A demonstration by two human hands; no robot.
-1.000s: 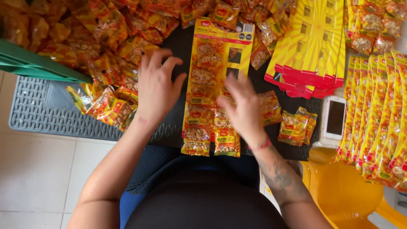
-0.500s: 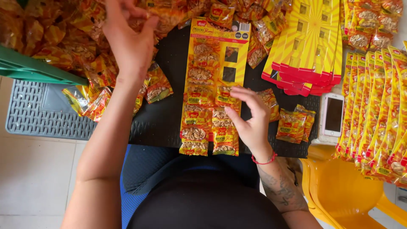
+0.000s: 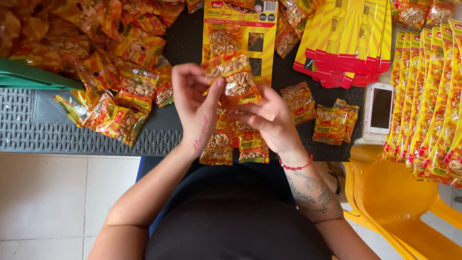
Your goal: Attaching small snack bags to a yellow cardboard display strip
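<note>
Left hand (image 3: 195,103) pinching peanut packet (image 3: 236,79) at upper corner | right hand (image 3: 269,118) pinching same packet from below | packet raised above display card (image 3: 239,29) on black board (image 3: 185,41) | loose packets (image 3: 120,86) heaped left | phone (image 3: 380,108) right, beside empty cards (image 3: 351,38)

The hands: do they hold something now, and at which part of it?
Both hold one small peanut packet. The left hand pinches its left edge with thumb and fingers; the right hand grips its lower right edge, above the display card.
</note>
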